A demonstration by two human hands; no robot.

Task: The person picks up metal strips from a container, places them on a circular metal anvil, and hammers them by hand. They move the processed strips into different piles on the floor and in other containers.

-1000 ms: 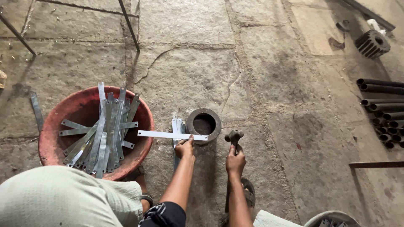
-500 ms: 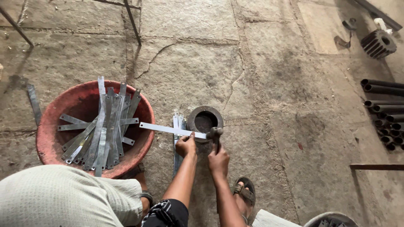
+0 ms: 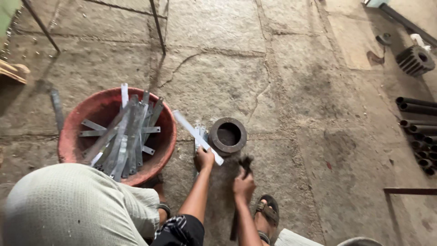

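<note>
My left hand (image 3: 204, 159) grips a flat grey metal strip (image 3: 193, 133) that slants up to the left, beside a thick rusty steel ring (image 3: 227, 135) on the stone floor. My right hand (image 3: 244, 186) is closed around the handle of a dark hammer (image 3: 246, 162), whose head sits just below the ring. A few more strips (image 3: 199, 133) lie on the floor under the held one, next to the ring.
A red basin (image 3: 77, 129) filled with several metal strips stands on the left, above my knee (image 3: 68, 205). Dark pipes (image 3: 416, 127) are stacked at the right edge, a finned metal part (image 3: 414, 59) lies top right. My sandalled foot (image 3: 266, 214) is below the hammer.
The strip in my left hand has swung from lying level to slanting up-left. My right hand has pulled the hammer back from the ring toward me.
</note>
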